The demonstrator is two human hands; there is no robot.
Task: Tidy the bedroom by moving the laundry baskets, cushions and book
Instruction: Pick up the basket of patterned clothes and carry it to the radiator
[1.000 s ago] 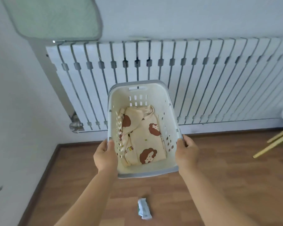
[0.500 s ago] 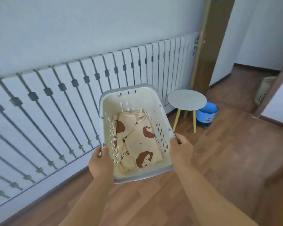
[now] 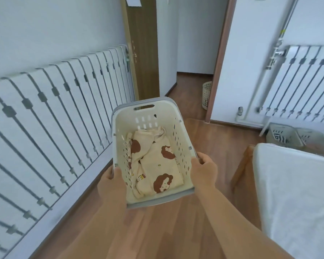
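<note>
Cream plastic, the laundry basket [image 3: 153,146] hangs above the floor, left hand [image 3: 111,184] and right hand [image 3: 204,171] curled tight on its side rims. Beyond the basket, the radiator has given way to an open doorway [image 3: 191,58], so the carry is likely heading out.

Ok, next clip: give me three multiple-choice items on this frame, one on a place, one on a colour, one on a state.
1. Where is the folded garment?
A. on the bed
B. inside the carried laundry basket
C. on the floor

2. What colour is the basket's rim?
A. grey
B. red
C. green

3. How is the basket held?
A. left hand alone
B. resting on the floor
C. both hands, left and right hand, on its sides

Answers:
1 B, it lies on the basket's bottom.
2 A, a grey band edges the cream walls.
3 C, each hand grips one side.
</note>
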